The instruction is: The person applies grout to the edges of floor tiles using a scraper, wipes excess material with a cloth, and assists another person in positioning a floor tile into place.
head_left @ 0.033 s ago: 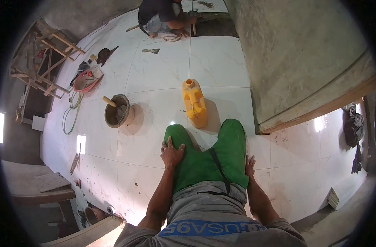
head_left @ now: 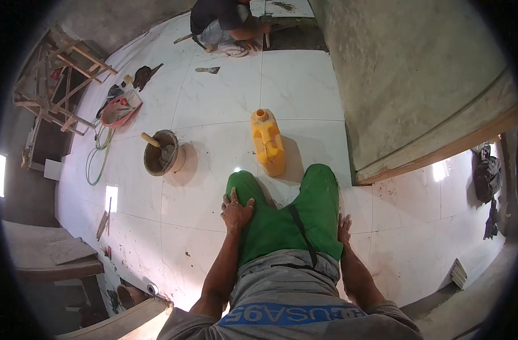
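My left hand [head_left: 237, 213] rests on my left thigh, in green trousers [head_left: 318, 218], with its fingers spread and nothing held. Down beside my right thigh is my right hand [head_left: 344, 228]; its fingers are stretched out and partly hidden by the leg, and no object shows in it. Just beyond my knees stands a yellow plastic jerrycan [head_left: 268, 147] without a cap. To its left a bucket [head_left: 178, 158] smeared with grey mortar holds a trowel, whose wooden handle [head_left: 150, 139] leans over the rim.
A co-worker [head_left: 219, 22] crouches at the far side by a gap [head_left: 297, 37] in the white floor tiles. A putty knife [head_left: 208, 70], red basin [head_left: 118, 116], green hose [head_left: 99, 157] and wooden scaffold [head_left: 58, 85] lie farther left. A wall [head_left: 409, 73] rises on the right.
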The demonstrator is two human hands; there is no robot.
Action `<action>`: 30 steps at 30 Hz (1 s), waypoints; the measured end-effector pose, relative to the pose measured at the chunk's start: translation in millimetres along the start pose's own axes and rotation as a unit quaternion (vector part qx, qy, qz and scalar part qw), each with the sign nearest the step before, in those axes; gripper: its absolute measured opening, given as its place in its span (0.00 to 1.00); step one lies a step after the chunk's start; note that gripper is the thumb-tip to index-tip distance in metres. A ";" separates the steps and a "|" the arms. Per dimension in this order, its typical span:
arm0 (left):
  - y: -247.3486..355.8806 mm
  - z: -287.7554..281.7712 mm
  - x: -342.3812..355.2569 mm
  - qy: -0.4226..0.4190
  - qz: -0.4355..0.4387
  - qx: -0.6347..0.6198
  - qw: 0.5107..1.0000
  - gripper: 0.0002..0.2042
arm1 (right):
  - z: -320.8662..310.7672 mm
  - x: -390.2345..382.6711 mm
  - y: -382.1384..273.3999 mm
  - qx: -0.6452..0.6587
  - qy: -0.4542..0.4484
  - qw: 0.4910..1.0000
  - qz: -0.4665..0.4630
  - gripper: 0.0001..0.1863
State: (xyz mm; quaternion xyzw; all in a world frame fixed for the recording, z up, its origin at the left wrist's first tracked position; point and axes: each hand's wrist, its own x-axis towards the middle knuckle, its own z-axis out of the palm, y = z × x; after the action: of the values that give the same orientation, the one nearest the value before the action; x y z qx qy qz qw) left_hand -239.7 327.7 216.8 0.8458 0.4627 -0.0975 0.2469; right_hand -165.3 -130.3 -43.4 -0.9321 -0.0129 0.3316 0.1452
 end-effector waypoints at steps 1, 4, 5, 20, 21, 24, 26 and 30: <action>2.5 0.8 0.6 -0.003 0.001 -0.005 1.000 0.49 | -1.2 2.5 4.3 -0.002 0.004 1.000 0.001 0.55; 5.0 2.1 -0.3 -0.006 0.004 -0.015 1.000 0.49 | -3.3 4.8 10.3 -0.007 0.009 1.000 0.002 0.56; 5.8 2.7 -0.6 -0.007 0.005 -0.019 1.000 0.49 | -3.4 3.9 11.3 -0.014 0.006 1.000 0.006 0.56; -4.0 -9.0 -1.9 -0.008 -0.025 -0.004 1.000 0.48 | 23.8 8.3 7.4 -0.045 -0.011 0.999 -0.019 0.59; -4.5 -9.1 -1.4 -0.007 -0.025 -0.004 1.000 0.48 | 23.3 8.3 7.8 -0.053 -0.019 0.998 -0.022 0.59; -14.0 -12.6 -1.5 -0.002 -0.026 0.009 1.000 0.48 | 39.7 7.7 0.4 -0.099 -0.017 0.994 -0.033 0.58; 21.0 6.1 -0.5 -0.013 0.006 -0.029 0.999 0.48 | 19.4 38.2 66.5 -0.133 0.059 0.988 -0.045 0.57; 11.7 1.4 -0.9 -0.007 -0.009 -0.007 1.000 0.48 | 31.0 32.1 50.8 -0.123 0.056 0.988 -0.079 0.55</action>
State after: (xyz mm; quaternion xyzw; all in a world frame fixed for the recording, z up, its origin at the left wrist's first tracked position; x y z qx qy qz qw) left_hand -230.3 321.0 219.8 0.8392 0.4691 -0.1020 0.2555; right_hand -163.2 -166.9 -100.2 -0.9559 -0.1191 0.2625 0.0556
